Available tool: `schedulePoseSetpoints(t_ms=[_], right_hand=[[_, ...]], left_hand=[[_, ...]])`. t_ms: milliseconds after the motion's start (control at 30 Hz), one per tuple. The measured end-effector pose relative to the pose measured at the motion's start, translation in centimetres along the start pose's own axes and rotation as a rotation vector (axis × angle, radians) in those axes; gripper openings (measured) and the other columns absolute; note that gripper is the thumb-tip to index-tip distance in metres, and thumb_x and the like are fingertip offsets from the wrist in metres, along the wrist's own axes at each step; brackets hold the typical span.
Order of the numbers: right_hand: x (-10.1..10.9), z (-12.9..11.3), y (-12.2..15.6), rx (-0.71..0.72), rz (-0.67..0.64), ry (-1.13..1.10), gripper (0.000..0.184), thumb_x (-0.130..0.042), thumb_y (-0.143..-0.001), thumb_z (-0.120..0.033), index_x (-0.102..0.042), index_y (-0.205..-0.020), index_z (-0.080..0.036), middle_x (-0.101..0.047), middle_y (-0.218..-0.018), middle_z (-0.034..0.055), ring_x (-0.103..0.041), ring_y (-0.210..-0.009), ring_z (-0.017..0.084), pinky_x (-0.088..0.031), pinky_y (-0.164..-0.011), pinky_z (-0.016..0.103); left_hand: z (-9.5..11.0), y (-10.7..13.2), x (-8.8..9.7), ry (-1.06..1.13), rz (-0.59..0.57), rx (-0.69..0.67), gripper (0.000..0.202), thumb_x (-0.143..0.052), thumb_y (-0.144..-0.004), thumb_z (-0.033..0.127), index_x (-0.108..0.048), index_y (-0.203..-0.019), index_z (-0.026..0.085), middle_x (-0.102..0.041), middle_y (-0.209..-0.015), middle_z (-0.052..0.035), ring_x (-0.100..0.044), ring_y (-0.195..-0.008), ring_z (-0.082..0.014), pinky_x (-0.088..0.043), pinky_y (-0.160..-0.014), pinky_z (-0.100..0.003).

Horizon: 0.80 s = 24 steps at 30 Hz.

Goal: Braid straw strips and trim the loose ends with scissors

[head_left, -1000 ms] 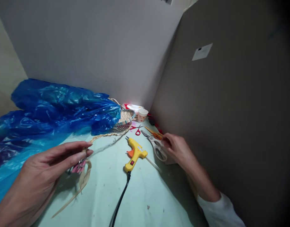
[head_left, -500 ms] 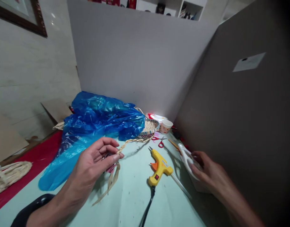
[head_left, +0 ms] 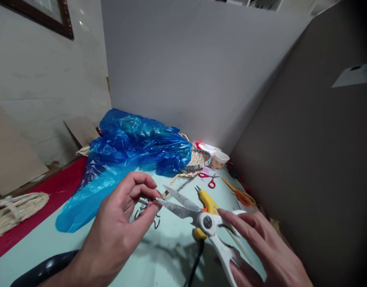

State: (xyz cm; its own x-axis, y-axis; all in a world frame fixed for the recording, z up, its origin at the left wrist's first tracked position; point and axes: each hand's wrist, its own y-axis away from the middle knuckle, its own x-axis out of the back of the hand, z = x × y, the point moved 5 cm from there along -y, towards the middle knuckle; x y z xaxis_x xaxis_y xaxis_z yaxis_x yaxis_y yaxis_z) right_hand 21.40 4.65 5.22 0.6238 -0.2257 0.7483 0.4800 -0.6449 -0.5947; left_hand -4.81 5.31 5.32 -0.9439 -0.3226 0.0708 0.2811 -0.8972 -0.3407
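Note:
My left hand [head_left: 123, 223] is pinched on the near end of a braided straw cord [head_left: 175, 180], which runs back toward a small woven basket [head_left: 198, 159]. Metal wire rings [head_left: 147, 215] dangle just below those fingers. My right hand [head_left: 255, 243] grips white-handled scissors [head_left: 208, 223], its fingers in the handle loops. Their blades are parted, with the tips right by the cord at my left fingertips. Behind the scissors lies a yellow glue gun [head_left: 208, 199], partly covered by them.
A crumpled blue plastic bag [head_left: 135, 143] covers the back left. Red scissors [head_left: 211, 181], orange scissors [head_left: 243, 197] and a paper cup [head_left: 220, 160] lie to the right. Grey panels [head_left: 177, 67] wall in the back and right. A straw bundle [head_left: 18, 213] rests at left.
My right hand has lifted the white scissors from the right side and brought them, opened, to my left hand. The view has shifted; the orange scissors now show more fully.

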Motion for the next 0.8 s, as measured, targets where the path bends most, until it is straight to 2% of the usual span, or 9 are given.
schedulePoseSetpoints(t_ms=[133, 200, 267, 400, 633, 800], right_hand=[[0.0, -0.1, -0.1, 0.104, -0.074, 0.108, 0.061, -0.054, -0.088, -0.010, -0.047, -0.146, -0.026, -0.061, -0.105, 0.0116, -0.065, -0.090, 0.022, -0.059, -0.073, 0.029], [0.0, -0.1, 0.0, 0.106, -0.087, 0.148, 0.062, -0.053, -0.088, -0.008, -0.045, -0.148, -0.024, -0.058, -0.106, 0.0118, -0.064, -0.090, 0.020, -0.059, -0.075, 0.028], [-0.1, 0.0, 0.1, 0.095, -0.068, 0.180, 0.063, -0.051, -0.089, -0.006, -0.044, -0.149, -0.023, -0.056, -0.106, 0.0117, -0.064, -0.090, 0.020, -0.059, -0.077, 0.028], [-0.4, -0.2, 0.1, 0.170, -0.041, 0.263, 0.064, -0.053, -0.088, -0.007, -0.044, -0.150, -0.020, -0.054, -0.104, 0.0111, -0.062, -0.089, 0.020, -0.057, -0.075, 0.028], [-0.4, 0.2, -0.1, 0.222, -0.001, 0.294, 0.061, -0.056, -0.091, -0.006, -0.048, -0.149, -0.022, -0.054, -0.099, 0.0087, -0.057, -0.087, 0.020, -0.051, -0.073, 0.029], [-0.2, -0.7, -1.4, 0.306, 0.038, 0.278, 0.058, -0.055, -0.092, -0.003, -0.049, -0.148, -0.017, -0.055, -0.095, 0.0082, -0.056, -0.088, 0.019, -0.048, -0.079, 0.030]], left_hand=[[0.5, 0.6, -0.3, -0.026, 0.002, -0.028, 0.017, -0.068, -0.082, 0.023, -0.059, -0.095, 0.028, -0.069, -0.081, 0.0043, -0.068, -0.080, -0.0118, -0.056, -0.070, -0.015], [0.4, 0.7, -0.4, -0.025, 0.001, -0.039, 0.017, -0.069, -0.082, 0.023, -0.059, -0.095, 0.028, -0.068, -0.082, 0.0053, -0.068, -0.083, -0.0108, -0.055, -0.075, -0.014], [0.2, 0.8, -0.4, -0.031, -0.002, -0.043, 0.018, -0.069, -0.082, 0.023, -0.059, -0.095, 0.028, -0.068, -0.082, 0.0054, -0.068, -0.082, -0.0109, -0.054, -0.073, -0.014], [0.1, 0.7, -0.3, -0.057, -0.026, -0.023, 0.018, -0.069, -0.082, 0.025, -0.059, -0.097, 0.029, -0.070, -0.082, 0.0053, -0.069, -0.079, -0.0122, -0.053, -0.065, -0.015], [0.8, 0.6, 0.0, -0.101, -0.013, -0.076, 0.022, -0.071, -0.081, 0.028, -0.059, -0.099, 0.031, -0.071, -0.083, 0.0069, -0.070, -0.082, -0.0116, -0.053, -0.072, -0.015], [1.6, -0.2, 0.4, -0.120, -0.014, -0.027, 0.025, -0.072, -0.076, 0.028, -0.056, -0.095, 0.028, -0.071, -0.075, 0.0059, -0.068, -0.073, -0.0134, -0.052, -0.065, -0.019]])
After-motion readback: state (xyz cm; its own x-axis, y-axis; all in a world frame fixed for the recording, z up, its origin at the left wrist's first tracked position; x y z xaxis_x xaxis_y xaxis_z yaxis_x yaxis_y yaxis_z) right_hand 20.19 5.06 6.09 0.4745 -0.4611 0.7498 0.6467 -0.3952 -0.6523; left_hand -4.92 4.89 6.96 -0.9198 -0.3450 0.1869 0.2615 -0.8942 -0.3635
